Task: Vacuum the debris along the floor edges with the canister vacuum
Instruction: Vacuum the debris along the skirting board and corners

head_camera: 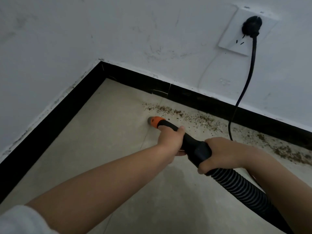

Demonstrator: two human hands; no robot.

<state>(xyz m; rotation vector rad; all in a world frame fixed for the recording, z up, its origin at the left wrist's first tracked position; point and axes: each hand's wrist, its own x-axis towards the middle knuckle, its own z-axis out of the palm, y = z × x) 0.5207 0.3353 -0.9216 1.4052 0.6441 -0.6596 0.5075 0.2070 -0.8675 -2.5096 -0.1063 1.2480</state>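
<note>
Brown crumb-like debris lies in a band on the pale floor along the black baseboard, running from the middle to the right edge. The vacuum's black handle tube ends in an orange nozzle collar just left of the debris, close to the floor. My left hand grips the tube behind the nozzle. My right hand grips the thick black cuff where the ribbed hose begins. The hose runs off to the lower right; the canister is out of view.
A black plug sits in a white wall socket at upper right, and its cord hangs down to the floor beside the debris. Two white walls meet in a corner at upper left.
</note>
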